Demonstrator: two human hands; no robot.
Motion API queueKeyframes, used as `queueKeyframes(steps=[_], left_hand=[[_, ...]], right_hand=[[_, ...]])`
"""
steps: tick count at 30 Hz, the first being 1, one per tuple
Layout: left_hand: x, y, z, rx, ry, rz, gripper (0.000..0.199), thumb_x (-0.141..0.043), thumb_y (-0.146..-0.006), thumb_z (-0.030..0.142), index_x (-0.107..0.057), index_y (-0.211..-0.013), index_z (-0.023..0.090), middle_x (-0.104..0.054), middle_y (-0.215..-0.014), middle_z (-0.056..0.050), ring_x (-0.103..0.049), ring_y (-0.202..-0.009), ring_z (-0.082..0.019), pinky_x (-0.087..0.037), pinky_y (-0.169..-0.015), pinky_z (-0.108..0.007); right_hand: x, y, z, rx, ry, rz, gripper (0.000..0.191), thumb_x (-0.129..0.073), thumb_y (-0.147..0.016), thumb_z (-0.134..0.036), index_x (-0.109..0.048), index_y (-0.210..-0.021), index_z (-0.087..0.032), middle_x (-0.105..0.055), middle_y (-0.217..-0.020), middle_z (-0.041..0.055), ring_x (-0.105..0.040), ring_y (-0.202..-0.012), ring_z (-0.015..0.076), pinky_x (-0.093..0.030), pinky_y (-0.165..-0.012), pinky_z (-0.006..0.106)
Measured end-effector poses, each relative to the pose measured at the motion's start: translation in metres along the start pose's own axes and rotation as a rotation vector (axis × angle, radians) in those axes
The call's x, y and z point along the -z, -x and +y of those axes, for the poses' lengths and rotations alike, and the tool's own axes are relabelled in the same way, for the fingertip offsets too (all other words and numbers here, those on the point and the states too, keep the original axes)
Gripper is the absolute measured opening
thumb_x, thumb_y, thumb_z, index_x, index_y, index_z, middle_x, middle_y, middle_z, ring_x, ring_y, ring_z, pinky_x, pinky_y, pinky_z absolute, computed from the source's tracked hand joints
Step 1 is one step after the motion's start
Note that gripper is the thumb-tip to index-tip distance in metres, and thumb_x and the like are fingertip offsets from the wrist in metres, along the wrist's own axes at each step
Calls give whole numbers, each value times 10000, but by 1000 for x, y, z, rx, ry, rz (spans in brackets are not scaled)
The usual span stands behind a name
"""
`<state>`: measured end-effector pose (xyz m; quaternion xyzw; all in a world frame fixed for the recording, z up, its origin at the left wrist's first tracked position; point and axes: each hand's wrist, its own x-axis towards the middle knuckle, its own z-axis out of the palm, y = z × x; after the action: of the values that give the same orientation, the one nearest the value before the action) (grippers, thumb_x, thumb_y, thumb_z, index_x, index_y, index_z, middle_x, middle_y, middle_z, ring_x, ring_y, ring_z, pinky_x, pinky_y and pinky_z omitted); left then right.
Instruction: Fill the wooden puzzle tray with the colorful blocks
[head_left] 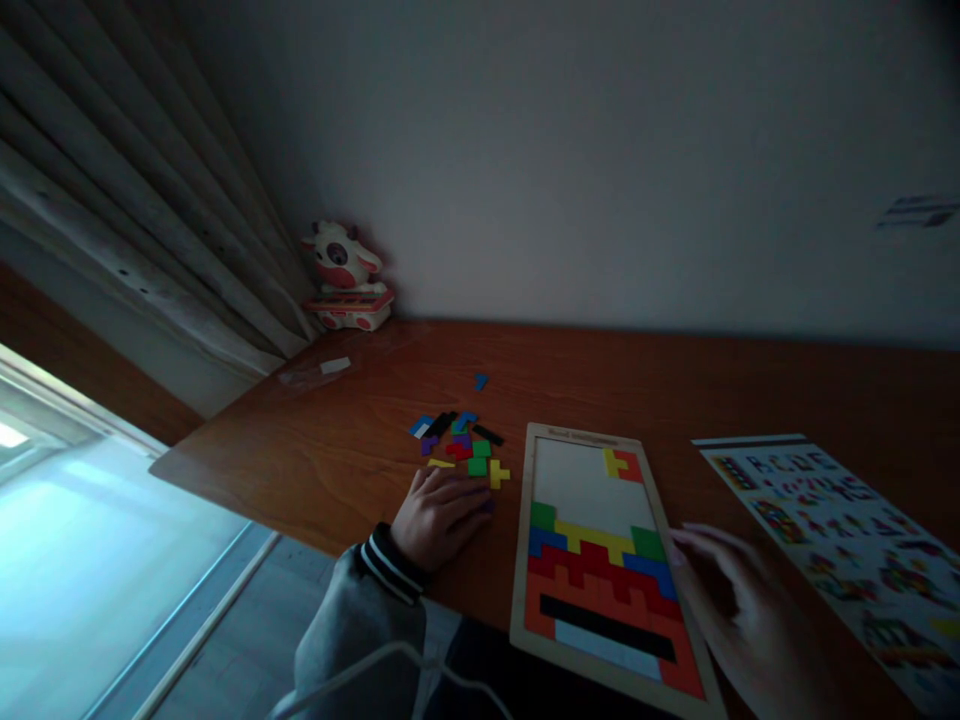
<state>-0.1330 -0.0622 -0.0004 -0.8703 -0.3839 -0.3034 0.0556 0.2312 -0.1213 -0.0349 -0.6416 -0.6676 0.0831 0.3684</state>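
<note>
A wooden puzzle tray [523,520] lies on the brown table, its lower half filled with coloured pieces. A yellow piece [614,461] and an orange piece [631,467] sit at its upper right. My left hand [442,515] rests on the table left of the tray, fingers together, just below a pile of loose pieces. A bit of purple shows by its fingertips; what it holds, if anything, is hidden. At the tray's right edge is my right hand [739,600], thumb and fingers curved apart with nothing between them.
Loose pieces, among them a green square [477,467] and a yellow piece [499,474], lie above my left hand. A printed sheet [840,540] is at the right. A cow toy [349,275] stands at the back left, near a curtain [142,190]. A cable [397,648] crosses my left sleeve.
</note>
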Motion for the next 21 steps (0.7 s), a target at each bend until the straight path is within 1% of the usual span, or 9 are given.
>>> queueKeyframes(steps=[3, 5, 7, 12, 14, 17, 19, 21], left_hand=[[0, -1, 1, -70, 49, -19, 173, -632, -938, 309, -730, -1076, 275, -770, -1041, -4, -673, -984, -198, -488, -892, -383], [-1, -1, 1, -91, 85, -43, 174, -637, -936, 301, -731, -1080, 282, -776, -1006, 4, -674, -976, -185, -491, -892, -366], [-2, 0, 1, -98, 112, -54, 174, -645, -929, 310, -736, -1076, 288, -772, -1024, 4, -662, -1002, -189, -492, -896, -364], [-3, 2, 2, -70, 97, -89, 154, -641, -924, 342, -756, -1022, 309, -721, -1183, -10, -604, -1134, -244, -459, -936, -428], [-4, 2, 1, -81, 110, -97, 155, -637, -928, 342, -752, -1026, 307, -728, -1168, -8, -607, -1135, -239, -452, -939, -427], [-5, 1, 1, -93, 154, -89, 143, -631, -933, 345, -749, -1000, 302, -754, -1088, -3, -638, -1084, -211, -453, -944, -410], [-3, 0, 3, -89, 178, -102, 159, -615, -940, 314, -731, -1046, 291, -761, -1059, -11, -652, -1058, -200, -455, -955, -408], [-1, -1, 5, -69, 191, -122, 211, -596, -937, 268, -702, -1120, 271, -752, -1091, -28, -641, -1089, -207, -452, -974, -420]], right_hand=[[-1, 0, 1, -1, -2, 1, 379, -488, -927, -533, -638, -1078, -220, -657, -1137, 103, -639, -1047, 276, -518, -904, 439], [-1, 0, 2, 0, 1, 6, 380, -481, -931, -531, -636, -1081, -218, -657, -1135, 102, -645, -1036, 271, -522, -893, 432], [-1, -1, 2, 10, 17, 15, 374, -487, -929, -528, -639, -1074, -218, -662, -1122, 98, -650, -1027, 270, -524, -886, 428], [-2, -1, 3, 7, 30, 5, 358, -498, -925, -518, -638, -1070, -223, -663, -1126, 96, -643, -1041, 274, -516, -902, 442], [-3, 0, 2, -2, 13, 2, 363, -495, -926, -522, -638, -1076, -224, -660, -1136, 98, -641, -1048, 275, -517, -902, 444], [-2, 0, 1, -4, -4, 5, 369, -494, -923, -529, -641, -1069, -223, -660, -1139, 102, -642, -1049, 279, -518, -902, 451], [-1, 0, 0, -12, -14, -1, 367, -496, -923, -527, -641, -1065, -222, -662, -1136, 103, -643, -1046, 279, -521, -901, 452], [-1, -1, 0, -18, -18, -3, 363, -501, -920, -527, -643, -1059, -223, -666, -1126, 100, -647, -1035, 278, -528, -890, 448]])
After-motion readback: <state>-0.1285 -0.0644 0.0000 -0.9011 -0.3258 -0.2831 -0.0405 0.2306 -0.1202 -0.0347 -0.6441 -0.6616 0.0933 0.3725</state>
